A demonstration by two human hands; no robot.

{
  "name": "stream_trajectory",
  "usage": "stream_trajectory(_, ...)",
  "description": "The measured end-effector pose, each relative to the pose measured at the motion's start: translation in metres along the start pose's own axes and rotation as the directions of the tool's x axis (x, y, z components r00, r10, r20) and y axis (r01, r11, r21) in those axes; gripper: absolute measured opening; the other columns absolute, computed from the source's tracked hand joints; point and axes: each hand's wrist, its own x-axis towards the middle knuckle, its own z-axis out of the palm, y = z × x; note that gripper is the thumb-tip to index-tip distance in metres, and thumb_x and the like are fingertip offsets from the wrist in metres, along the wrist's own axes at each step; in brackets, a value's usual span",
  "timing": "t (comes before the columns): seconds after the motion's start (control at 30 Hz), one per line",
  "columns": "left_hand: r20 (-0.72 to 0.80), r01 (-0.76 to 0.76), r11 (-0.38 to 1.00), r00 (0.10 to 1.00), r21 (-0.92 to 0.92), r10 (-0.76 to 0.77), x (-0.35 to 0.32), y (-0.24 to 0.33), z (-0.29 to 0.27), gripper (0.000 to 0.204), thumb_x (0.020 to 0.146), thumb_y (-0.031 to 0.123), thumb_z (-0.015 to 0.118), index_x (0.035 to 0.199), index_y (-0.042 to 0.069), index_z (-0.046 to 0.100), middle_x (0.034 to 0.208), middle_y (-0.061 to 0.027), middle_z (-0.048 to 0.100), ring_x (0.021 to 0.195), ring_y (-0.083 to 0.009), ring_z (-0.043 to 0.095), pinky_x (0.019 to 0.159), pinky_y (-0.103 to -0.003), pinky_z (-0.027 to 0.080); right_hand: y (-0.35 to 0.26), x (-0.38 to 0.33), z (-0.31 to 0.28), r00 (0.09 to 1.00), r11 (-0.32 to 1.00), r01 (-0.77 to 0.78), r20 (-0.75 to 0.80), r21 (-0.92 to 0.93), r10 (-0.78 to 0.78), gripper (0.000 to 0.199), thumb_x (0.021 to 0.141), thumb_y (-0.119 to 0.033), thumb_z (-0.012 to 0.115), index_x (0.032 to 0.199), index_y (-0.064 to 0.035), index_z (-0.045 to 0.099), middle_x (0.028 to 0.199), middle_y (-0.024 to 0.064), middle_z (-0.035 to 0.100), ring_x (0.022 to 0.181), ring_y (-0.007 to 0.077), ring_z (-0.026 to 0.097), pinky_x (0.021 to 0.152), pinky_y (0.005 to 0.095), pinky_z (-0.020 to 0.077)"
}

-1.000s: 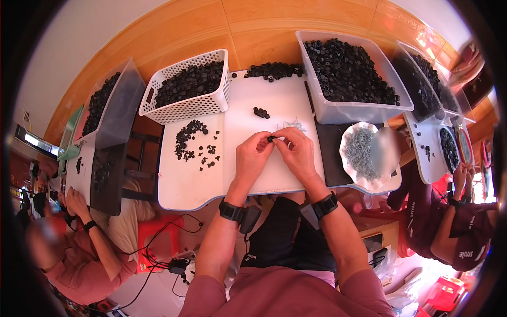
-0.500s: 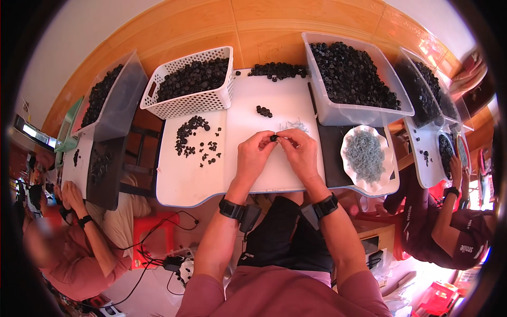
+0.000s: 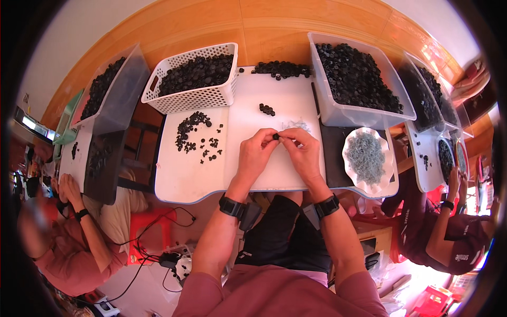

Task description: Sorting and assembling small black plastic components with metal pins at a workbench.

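Note:
My left hand (image 3: 256,151) and my right hand (image 3: 301,150) meet over the white table (image 3: 203,177). Between their fingertips they pinch one small black round part (image 3: 275,136); its finer shape is hidden by the fingers. Just beyond my right hand lies a loose heap of thin silvery pins or screws (image 3: 297,126). A short cluster of black round parts (image 3: 267,109) sits farther back. Off to the left of my left hand are a curved pile of black parts (image 3: 187,131) and several scattered small black pieces (image 3: 211,150).
A white perforated basket (image 3: 200,99) and a clear bin (image 3: 364,117), both full of black parts, stand at the back. On the right, a scalloped white dish (image 3: 390,169) holds silvery hardware. Co-workers sit left (image 3: 74,248) and right (image 3: 443,232). Cables (image 3: 153,256) trail on the floor.
Both hands keep their pinch on the black part, with only slight finger movement. The whole view has shifted a little. The co-worker on the right has moved a hand.

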Motion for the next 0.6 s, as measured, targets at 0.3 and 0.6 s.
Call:
stream_trajectory(0.3, 0.022, 0.015, 0.999, 1.0, 0.043, -0.016, 0.0008, -0.0004, 0.0017, 0.026, 0.09, 0.007, 0.077, 0.114, -0.001, 0.07, 0.096, -0.0158, 0.078, 0.089, -0.0219, 0.078, 0.078, -0.031, 0.061, 0.0033, 0.001, -0.0006, 0.999, 0.999, -0.029, -0.019, 0.032, 0.029, 0.01, 0.088, -0.002, 0.074, 0.097, -0.0035, 0.078, 0.091, 0.0083, 0.076, 0.075, 0.0159, 0.069, 0.064, 0.0282, 0.0515)
stream_trajectory(0.6, 0.01, 0.0, 0.998, 1.0, 0.063, 0.0, -0.0002, -0.0006, 0.0027, 0.024, 0.09, 0.007, 0.077, 0.11, -0.002, 0.066, 0.093, -0.0169, 0.078, 0.088, -0.0233, 0.078, 0.077, -0.032, 0.061, 0.0059, 0.0006, 0.0011, 1.0, 1.0, -0.018, -0.021, 0.013, 0.018, 0.01, 0.087, 0.0, 0.074, 0.096, -0.0012, 0.077, 0.091, 0.0103, 0.076, 0.075, 0.0175, 0.07, 0.068, 0.0291, 0.0553)
